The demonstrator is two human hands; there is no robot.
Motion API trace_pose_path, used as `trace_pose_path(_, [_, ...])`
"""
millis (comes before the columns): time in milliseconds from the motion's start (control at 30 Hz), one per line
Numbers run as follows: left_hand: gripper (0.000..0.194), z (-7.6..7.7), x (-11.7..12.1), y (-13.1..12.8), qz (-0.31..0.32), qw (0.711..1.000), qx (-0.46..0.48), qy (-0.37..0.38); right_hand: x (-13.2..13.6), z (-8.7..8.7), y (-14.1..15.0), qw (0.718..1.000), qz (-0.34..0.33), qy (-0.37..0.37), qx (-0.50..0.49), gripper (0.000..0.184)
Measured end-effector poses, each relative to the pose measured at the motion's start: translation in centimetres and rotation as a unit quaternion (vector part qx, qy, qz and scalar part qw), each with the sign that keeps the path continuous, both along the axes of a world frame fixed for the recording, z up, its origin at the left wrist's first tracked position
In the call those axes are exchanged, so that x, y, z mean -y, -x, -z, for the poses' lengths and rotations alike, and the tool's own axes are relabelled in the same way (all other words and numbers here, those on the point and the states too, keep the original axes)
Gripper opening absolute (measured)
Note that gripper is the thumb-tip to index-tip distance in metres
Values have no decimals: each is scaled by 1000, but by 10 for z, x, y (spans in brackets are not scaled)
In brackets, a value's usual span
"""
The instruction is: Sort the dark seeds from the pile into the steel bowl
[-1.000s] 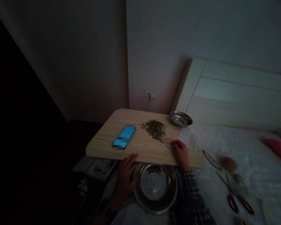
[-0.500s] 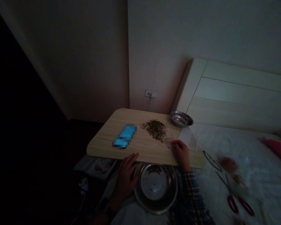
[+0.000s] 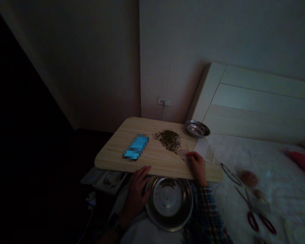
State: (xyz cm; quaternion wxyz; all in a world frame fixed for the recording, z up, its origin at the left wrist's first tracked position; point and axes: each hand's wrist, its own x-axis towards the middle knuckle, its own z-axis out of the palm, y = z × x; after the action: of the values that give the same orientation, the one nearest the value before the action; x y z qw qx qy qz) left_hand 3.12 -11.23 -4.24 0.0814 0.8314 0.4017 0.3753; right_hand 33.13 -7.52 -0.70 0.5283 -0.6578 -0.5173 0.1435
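Unmoved left hand (image 3: 138, 190), curled right hand (image 3: 197, 166)

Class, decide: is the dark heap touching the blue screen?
Apart. The head view shows a strip of bare tabletop between the dark heap and the blue screen.

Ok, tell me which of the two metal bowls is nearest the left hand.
The near bowl, below the front edge of the table and beside the left hand; the far bowl sits at the back right corner.
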Motion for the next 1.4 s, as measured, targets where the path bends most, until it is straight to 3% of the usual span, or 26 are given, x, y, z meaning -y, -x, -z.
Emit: trace_pose_path(1400, [23, -1, 0, 0, 3, 1000, -4, 1, 1, -1, 1, 1000, -24, -1, 0, 25])
